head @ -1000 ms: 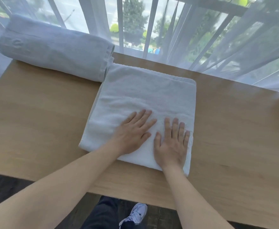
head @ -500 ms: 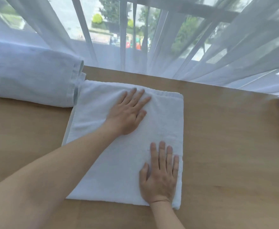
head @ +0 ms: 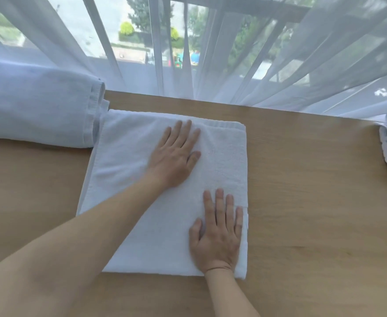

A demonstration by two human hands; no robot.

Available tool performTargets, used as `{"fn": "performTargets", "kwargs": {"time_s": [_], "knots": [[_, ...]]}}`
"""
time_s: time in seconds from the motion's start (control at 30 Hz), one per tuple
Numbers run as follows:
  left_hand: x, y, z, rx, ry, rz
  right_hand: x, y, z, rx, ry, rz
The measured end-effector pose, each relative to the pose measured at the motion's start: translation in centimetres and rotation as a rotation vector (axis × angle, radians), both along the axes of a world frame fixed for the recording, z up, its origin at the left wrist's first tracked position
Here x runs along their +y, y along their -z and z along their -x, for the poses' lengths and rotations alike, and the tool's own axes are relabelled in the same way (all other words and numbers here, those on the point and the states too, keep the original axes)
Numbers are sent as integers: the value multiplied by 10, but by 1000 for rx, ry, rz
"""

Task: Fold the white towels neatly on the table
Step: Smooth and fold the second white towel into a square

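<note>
While both hands lie flat, fingers straight | left hand presses far half, right hand near right corner of folded white terry towel on light wooden table | step: smoothing the fold | next: probably another fold, edges matched | rolled pale towel touching far-left corner.

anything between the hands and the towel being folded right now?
Nothing visible. The left hand and right hand both lie flat on the folded towel, fingers straight, in direct contact. The grey bundle touches the towel's far left corner but is not under either hand.
</note>
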State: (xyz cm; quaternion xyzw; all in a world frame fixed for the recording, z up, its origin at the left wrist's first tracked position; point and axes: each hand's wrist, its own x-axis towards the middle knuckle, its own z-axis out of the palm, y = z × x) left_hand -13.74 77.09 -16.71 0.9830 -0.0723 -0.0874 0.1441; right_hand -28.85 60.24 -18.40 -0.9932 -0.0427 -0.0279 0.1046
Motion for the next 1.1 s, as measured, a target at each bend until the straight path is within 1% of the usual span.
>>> {"fn": "performTargets", "kwargs": {"time_s": [0.17,0.27,0.4,0.5,0.57,0.73,0.83,0.93,1.0,1.1], "knots": [[-22,3,106,-18,-77,-10,0,-4,-2,32,10,-30],[-23,7,161,-33,-181,-45,-1,-6,0,74,8,-50],[-12,10,200,10,-464,-129,-7,-5,8,152,-18,-36],[-5,8,206,39,-529,-129,-14,-6,28,172,9,-28],[-1,6,202,45,-478,-111,-16,-8,44,169,46,-35],[11,6,182,1,-228,-117,-8,-13,78,105,165,-74],[28,5,157,2,-66,-123,-1,-14,87,95,213,-28],[51,3,124,7,111,-102,10,-16,85,71,177,57],[66,0,99,4,211,-68,17,-17,77,0,110,94],[84,-3,64,-16,330,14,28,-21,56,-89,20,35]]}}
